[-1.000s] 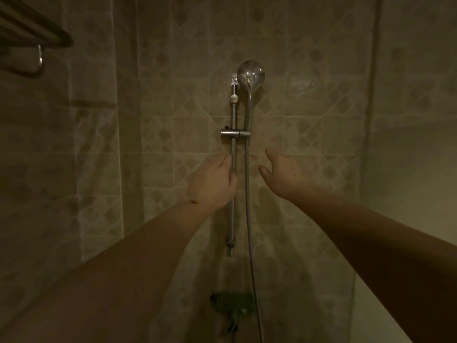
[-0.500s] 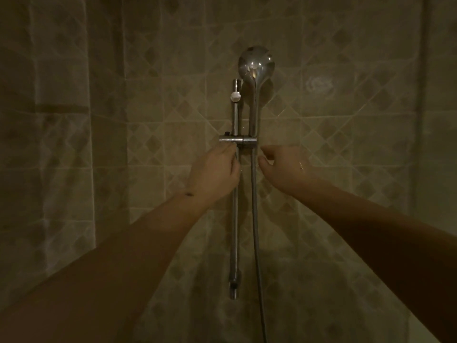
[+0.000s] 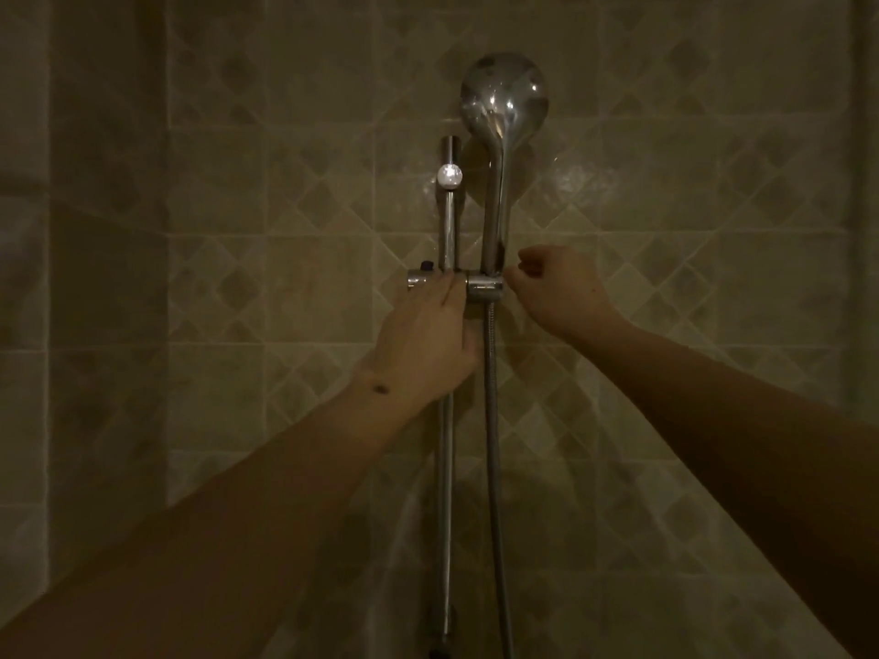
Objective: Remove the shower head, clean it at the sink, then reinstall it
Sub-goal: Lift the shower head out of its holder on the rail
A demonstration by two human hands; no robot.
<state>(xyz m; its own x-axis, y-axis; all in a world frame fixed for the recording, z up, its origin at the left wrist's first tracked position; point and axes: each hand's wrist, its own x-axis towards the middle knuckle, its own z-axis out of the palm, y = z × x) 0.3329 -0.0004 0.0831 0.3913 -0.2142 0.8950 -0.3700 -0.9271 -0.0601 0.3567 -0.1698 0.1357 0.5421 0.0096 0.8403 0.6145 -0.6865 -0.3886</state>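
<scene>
A chrome shower head point(image 3: 503, 99) stands upright in its holder point(image 3: 484, 287) on a vertical slide rail point(image 3: 447, 221). Its handle runs down into the holder, and a metal hose point(image 3: 492, 444) hangs below. My left hand point(image 3: 423, 344) is wrapped around the rail just under the bracket, fingers touching the bracket's left part. My right hand point(image 3: 551, 290) is beside the holder on its right, fingers curled, fingertips near the base of the handle. It is hard to tell whether it touches the handle.
The wall behind is tiled in beige with a diamond pattern point(image 3: 666, 278). The light is dim. The rail's lower end point(image 3: 444, 630) reaches the bottom of the view between my forearms.
Both hands have risen toward the holder. My left hand has closed on the rail under the bracket. My right hand's fingers have curled beside the holder. The view has moved closer.
</scene>
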